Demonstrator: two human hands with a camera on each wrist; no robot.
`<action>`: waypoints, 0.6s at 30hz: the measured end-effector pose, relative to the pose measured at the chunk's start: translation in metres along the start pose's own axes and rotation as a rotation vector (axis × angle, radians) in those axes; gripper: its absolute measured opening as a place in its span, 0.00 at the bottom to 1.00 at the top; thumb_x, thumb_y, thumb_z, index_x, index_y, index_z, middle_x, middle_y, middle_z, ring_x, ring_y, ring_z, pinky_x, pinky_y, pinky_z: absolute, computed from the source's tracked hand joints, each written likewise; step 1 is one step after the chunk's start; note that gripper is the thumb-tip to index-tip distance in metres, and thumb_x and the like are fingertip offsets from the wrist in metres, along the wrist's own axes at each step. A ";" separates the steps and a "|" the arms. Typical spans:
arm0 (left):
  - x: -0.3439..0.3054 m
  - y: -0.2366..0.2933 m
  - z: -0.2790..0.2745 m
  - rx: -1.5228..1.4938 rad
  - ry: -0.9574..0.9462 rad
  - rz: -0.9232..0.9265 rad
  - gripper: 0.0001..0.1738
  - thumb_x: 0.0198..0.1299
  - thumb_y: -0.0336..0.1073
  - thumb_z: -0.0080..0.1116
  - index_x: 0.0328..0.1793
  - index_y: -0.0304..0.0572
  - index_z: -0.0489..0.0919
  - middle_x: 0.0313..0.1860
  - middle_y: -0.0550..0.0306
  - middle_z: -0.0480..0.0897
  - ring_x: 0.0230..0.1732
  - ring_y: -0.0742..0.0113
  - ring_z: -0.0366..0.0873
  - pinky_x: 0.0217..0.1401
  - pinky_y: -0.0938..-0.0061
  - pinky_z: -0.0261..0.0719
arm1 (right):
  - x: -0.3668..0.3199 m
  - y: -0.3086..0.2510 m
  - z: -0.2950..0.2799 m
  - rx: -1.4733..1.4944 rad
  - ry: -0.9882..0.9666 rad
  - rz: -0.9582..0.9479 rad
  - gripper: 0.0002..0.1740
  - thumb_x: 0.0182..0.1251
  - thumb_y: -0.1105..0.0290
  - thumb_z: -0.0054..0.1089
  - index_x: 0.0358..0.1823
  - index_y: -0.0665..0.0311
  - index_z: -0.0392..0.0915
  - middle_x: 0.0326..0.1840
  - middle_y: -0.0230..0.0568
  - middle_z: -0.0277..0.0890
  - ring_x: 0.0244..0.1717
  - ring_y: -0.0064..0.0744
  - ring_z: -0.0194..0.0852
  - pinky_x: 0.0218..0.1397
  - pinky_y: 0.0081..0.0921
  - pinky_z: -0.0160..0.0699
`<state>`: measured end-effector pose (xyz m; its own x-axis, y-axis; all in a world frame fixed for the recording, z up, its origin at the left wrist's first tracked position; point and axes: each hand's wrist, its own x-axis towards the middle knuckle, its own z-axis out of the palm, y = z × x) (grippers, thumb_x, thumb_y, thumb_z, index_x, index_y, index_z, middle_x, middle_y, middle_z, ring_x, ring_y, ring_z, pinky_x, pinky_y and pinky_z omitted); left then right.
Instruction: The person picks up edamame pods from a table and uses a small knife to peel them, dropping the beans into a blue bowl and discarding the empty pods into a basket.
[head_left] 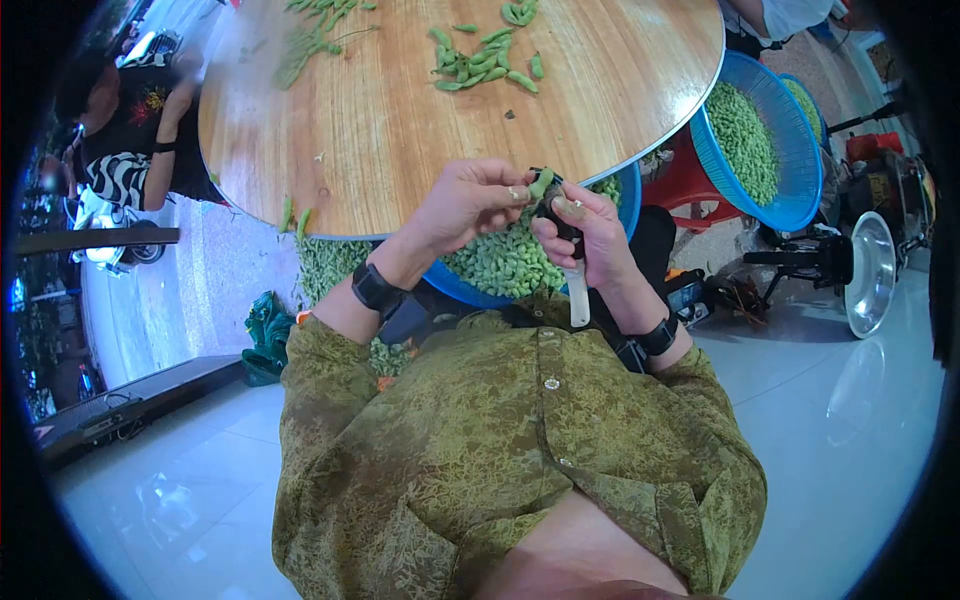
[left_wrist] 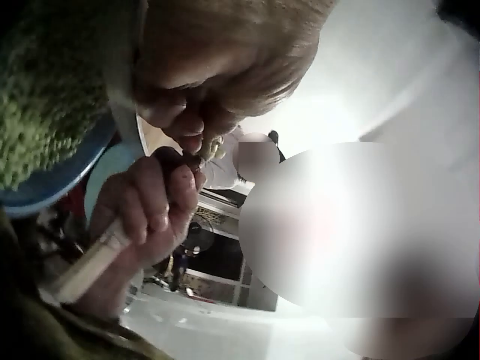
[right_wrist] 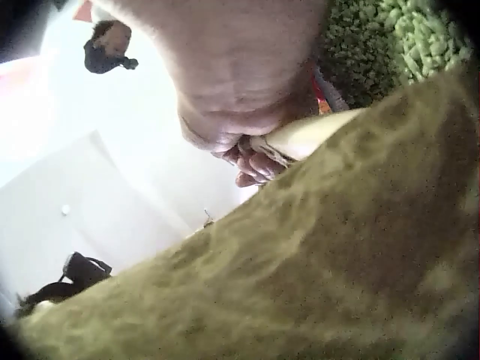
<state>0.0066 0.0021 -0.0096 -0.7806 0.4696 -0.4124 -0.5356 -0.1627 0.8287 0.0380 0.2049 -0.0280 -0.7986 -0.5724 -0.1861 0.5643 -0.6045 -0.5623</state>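
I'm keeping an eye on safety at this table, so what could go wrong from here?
The fingertips of the left hand and the thumb of the right hand are close together at the pod, beside the tool, so a slip might nick one. The pod is over the tub of beans, so scraps might fall in. Two loose pods lie by the table's edge and could be knocked off.
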 end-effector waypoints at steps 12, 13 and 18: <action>-0.008 -0.004 0.032 1.354 0.316 0.986 0.11 0.57 0.27 0.60 0.47 0.32 0.78 0.26 0.51 0.79 0.23 0.69 0.76 0.27 0.66 0.75 | 0.001 0.003 -0.007 0.181 0.075 0.067 0.21 0.71 0.65 0.51 0.62 0.65 0.67 0.30 0.37 0.72 0.17 0.16 0.57 0.13 0.11 0.56; -0.007 -0.006 0.033 1.357 0.315 0.986 0.11 0.57 0.27 0.60 0.47 0.32 0.78 0.26 0.51 0.79 0.23 0.69 0.76 0.27 0.66 0.75 | 0.001 0.003 -0.006 0.182 0.073 0.066 0.21 0.71 0.65 0.51 0.62 0.65 0.67 0.30 0.37 0.72 0.17 0.16 0.57 0.13 0.11 0.56; -0.005 -0.006 0.040 0.537 0.339 0.430 0.08 0.63 0.32 0.55 0.37 0.31 0.79 0.24 0.58 0.79 0.20 0.73 0.74 0.21 0.76 0.70 | -0.001 0.002 0.002 0.192 0.035 -0.019 0.21 0.72 0.66 0.50 0.62 0.65 0.67 0.30 0.37 0.72 0.17 0.17 0.58 0.14 0.11 0.56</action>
<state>0.0264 0.0352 0.0022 -0.9875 0.1540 -0.0341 -0.0004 0.2135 0.9769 0.0397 0.2032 -0.0273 -0.8143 -0.5422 -0.2072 0.5761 -0.7113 -0.4027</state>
